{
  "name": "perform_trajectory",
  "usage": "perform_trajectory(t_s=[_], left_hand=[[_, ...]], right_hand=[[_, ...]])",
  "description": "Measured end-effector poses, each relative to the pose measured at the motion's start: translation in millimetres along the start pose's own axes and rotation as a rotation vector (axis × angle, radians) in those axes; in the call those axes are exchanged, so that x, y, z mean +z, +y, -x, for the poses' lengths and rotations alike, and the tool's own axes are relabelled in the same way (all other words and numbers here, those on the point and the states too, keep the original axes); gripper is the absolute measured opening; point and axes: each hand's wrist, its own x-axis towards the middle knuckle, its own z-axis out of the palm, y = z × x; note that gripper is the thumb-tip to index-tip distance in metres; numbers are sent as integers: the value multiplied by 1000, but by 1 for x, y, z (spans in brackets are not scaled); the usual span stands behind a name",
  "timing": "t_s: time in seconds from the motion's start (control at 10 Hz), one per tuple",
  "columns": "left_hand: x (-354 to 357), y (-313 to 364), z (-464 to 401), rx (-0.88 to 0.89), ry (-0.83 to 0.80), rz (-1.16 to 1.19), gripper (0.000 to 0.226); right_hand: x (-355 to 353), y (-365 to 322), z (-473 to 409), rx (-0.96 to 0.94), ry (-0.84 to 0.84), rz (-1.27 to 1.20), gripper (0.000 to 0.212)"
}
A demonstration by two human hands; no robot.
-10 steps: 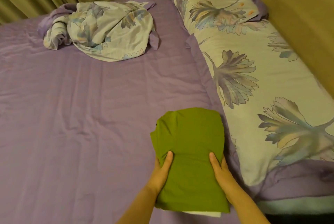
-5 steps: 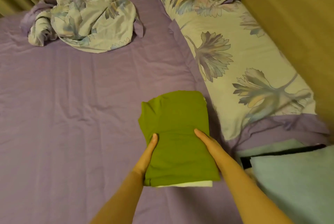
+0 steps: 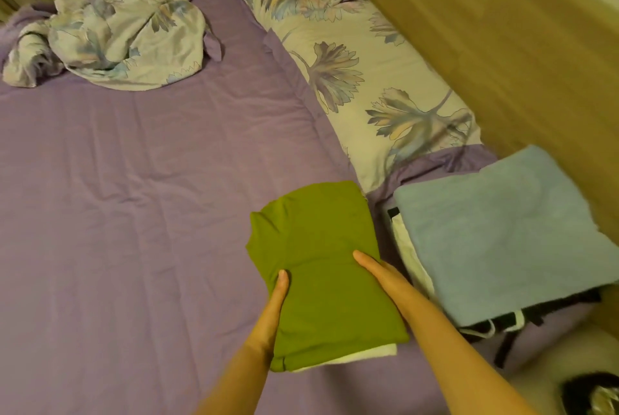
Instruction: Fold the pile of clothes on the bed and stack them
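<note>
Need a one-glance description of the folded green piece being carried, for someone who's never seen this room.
Start at the purple bed sheet and go to its right side, just below the long floral pillow. There the left hand and right hand hold a folded green garment with a white piece beneath it. It is the only olive-green item; the folded stack beside it is topped with pale blue.

matt green cloth, smooth purple sheet, fuzzy blue towel

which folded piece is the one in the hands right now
The green folded garment, gripped at its sides by the left hand and right hand. The light blue folded piece lies untouched atop the stack to its right.
</note>
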Motion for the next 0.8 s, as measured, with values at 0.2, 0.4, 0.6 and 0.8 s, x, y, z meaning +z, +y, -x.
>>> perform_trajectory(t_s=[0.2, 0.4, 0.6, 0.8], left_hand=[[-14, -72, -37, 171, 241, -212, 76], [-18, -76, -57, 242, 331, -318, 52], [-17, -61, -25, 131, 399, -681, 52], [-18, -53, 49, 239, 383, -1390, 50]], right_hand=[[-42, 81, -9, 124, 173, 106, 94], [-36, 80, -31, 82, 367, 401, 74], [-9, 81, 16, -65, 609, 932, 54], [23, 77, 103, -220, 476, 1445, 61]])
